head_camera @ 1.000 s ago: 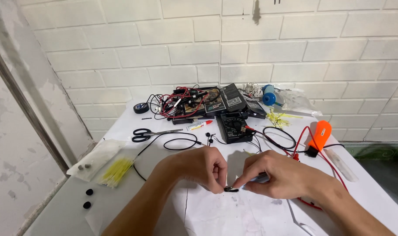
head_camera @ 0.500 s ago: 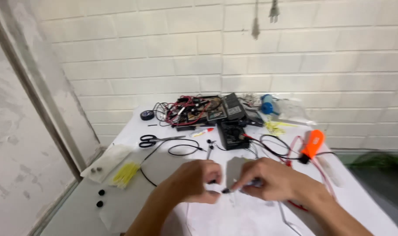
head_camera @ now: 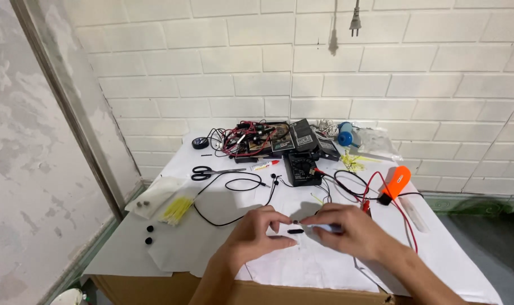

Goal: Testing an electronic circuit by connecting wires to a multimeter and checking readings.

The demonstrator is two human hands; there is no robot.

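Both hands are working close together near the front edge of the bench [head_camera: 172, 248], which is covered in white paper. The left hand [head_camera: 256, 234] has its grip pressed together, thumb and fingertips pinching one end of a small black piece [head_camera: 295, 231] that sits just above the paper. The right hand [head_camera: 347, 229] comes in from the other side, fingertips pinched on something small and pale at that piece; can't tell exactly what it is.

Open room is mostly front-left: bare paper there, with just two little black caps [head_camera: 149, 234] and a bag of yellow ties [head_camera: 177, 208] near the left edge. Behind the hands it gets crowded: black cable [head_camera: 234, 186], scissors [head_camera: 203, 172], a dark multimeter [head_camera: 302, 168], tangled wires against the wall. An orange tool [head_camera: 397, 182] sits toward the right edge.
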